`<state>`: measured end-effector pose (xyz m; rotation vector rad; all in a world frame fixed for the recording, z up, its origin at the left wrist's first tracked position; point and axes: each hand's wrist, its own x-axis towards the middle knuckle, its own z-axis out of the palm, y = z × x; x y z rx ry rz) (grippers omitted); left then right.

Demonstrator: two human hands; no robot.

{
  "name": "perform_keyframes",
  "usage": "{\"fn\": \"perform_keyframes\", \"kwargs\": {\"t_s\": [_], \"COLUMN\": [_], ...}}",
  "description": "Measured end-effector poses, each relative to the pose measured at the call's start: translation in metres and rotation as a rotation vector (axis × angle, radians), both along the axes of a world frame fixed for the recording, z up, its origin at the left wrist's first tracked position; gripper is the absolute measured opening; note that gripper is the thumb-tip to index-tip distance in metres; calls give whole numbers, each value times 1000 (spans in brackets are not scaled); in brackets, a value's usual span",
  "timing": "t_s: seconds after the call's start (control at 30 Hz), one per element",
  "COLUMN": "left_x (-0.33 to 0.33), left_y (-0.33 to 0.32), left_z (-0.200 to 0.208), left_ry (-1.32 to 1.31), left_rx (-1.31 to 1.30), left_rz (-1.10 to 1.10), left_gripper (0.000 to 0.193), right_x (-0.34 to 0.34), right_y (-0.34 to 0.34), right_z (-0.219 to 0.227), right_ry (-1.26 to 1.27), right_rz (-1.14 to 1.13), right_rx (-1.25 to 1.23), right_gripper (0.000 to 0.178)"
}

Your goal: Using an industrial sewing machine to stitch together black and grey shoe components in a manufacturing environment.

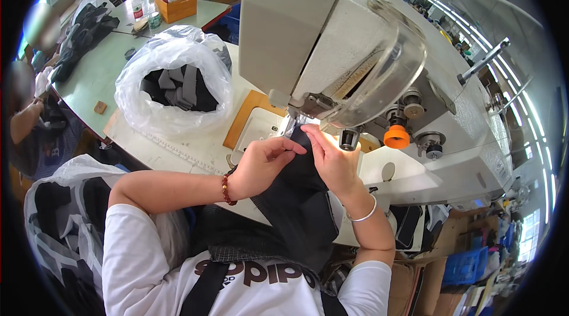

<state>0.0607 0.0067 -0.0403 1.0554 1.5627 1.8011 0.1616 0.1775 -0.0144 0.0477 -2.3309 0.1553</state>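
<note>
A piece of black fabric (299, 188) runs from my lap up to the needle area of a large grey-white sewing machine (349, 37). Its far end lies by the presser foot (291, 124), under the machine head. My left hand (264, 165) pinches the left side of the cloth, thumb and fingers together. On the right edge, close to the needle area, my right hand (333, 159) grips the same fabric with its fingertips. A beaded bracelet circles my left wrist and a silver bangle my right.
Left of the machine stands a white plastic bag (127, 94) of dark fabric strips. Another clear bag (71, 221) of dark pieces sits at lower left. A wooden box (178, 8) and a bottle (137, 5) stand on the green table. Another person (44, 132) is at far left.
</note>
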Motion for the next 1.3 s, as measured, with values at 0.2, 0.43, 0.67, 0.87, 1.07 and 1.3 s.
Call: {"fn": "perform_keyframes", "kwargs": {"t_s": [0.2,0.43,0.67,0.87,1.07,1.3], "left_x": [-4,-7,-11,-16,-92,-226], "left_y": [7,9,14,11,-42,-79], "left_z": [0,-1,-7,-3,0,0], "left_ry": [7,-84,-116,-82,842,1366], "left_rx": [4,-25,-19,-7,-207,-1024], "left_rz": [17,16,-38,-107,-28,553], "left_gripper": [19,18,19,19,20,25], "right_x": [-6,-13,22,19,11,15], "right_y": [10,10,-25,-28,-11,-7], "right_z": [-6,-12,15,2,-4,-4], "right_ry": [40,26,-247,-107,-21,-87], "right_rz": [2,-60,-205,-73,48,45], "right_rx": [41,54,-207,-216,-165,-173], "right_gripper": [14,17,36,40,39,37]}}
